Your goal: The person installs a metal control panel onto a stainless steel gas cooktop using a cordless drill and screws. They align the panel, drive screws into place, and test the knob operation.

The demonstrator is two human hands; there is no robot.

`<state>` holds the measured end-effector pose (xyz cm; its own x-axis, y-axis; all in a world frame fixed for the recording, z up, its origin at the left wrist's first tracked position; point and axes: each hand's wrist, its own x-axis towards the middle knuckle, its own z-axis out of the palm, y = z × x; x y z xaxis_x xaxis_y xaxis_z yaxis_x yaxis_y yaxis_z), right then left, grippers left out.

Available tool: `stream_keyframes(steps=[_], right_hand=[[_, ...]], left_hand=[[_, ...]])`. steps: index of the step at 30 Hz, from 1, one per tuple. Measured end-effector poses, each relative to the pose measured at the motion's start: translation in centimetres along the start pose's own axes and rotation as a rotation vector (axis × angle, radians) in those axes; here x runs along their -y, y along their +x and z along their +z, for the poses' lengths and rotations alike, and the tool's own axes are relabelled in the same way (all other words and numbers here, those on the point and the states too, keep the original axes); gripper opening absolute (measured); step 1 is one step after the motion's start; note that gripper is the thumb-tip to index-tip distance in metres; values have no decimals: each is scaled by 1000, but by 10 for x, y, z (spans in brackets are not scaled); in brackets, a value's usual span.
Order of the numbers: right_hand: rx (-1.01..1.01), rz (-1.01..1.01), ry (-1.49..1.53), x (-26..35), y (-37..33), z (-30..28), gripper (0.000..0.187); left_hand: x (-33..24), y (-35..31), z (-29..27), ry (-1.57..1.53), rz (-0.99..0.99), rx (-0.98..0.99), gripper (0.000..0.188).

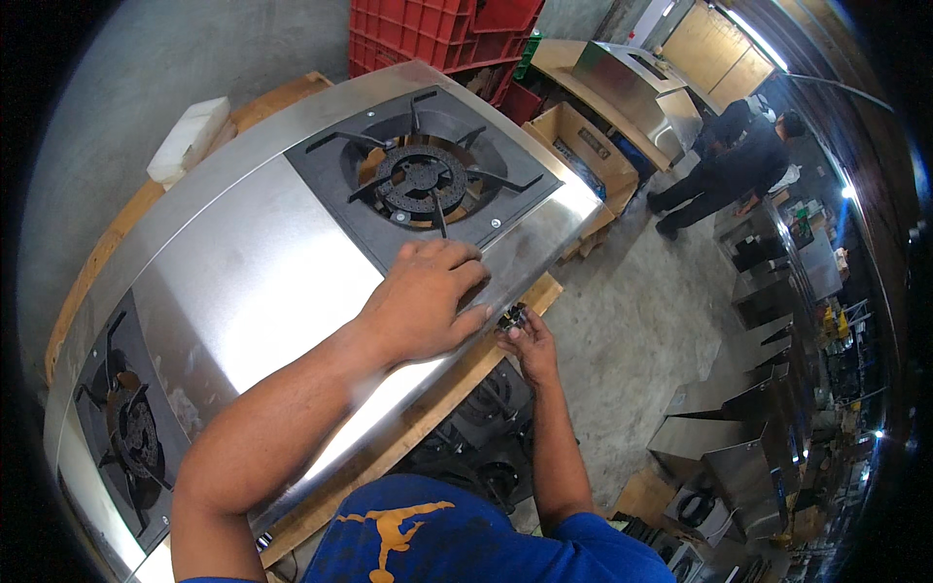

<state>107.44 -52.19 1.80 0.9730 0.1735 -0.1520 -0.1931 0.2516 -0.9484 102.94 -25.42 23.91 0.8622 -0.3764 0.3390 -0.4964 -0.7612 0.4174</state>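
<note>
Two burners sit in the steel stove top (272, 282) I am watching from afar: the right burner (420, 180) fills its right end, the left burner (134, 437) its left end, with bare metal between. I have the left hand (428, 291) resting palm down by the near edge, fingers against the right burner's near side and thumb apart from them; it grips nothing, and I judge it lies there to brace the arm and steady the top. The right hand (532, 347) has a small dark part (512, 316) pinched between thumb and fingers, just beside the near edge, toward the near right corner. A fingertip hold probably suits something so small (its exact shape is too fine for me to make out), leaving some of it uncovered. Whether the part touches the edge, I cannot tell. Below that edge runs a wooden plank (546, 293), seemingly placed to bear the stove top, its end jutting out near the right hand.
</note>
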Motion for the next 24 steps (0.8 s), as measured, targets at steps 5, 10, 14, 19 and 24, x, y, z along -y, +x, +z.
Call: stream_keyframes(steps=[5,10,14,19,24], right_hand=[[36,27,45,4,-1,2,59],[20,14,-10,11,-1,8,55],[-107,-1,-206,17,-3,21,53],[-187,40,-299,25,-4,33,53],[-172,34,-286,22,-3,32,54]], left_hand=[[0,-1,1,6,11,-13,43],[0,-1,2,12,27,-42,43],[-4,0,4,17,-15,-40,40],[-8,1,7,63,-23,-53,40],[-12,3,6,65,-22,-72,39]])
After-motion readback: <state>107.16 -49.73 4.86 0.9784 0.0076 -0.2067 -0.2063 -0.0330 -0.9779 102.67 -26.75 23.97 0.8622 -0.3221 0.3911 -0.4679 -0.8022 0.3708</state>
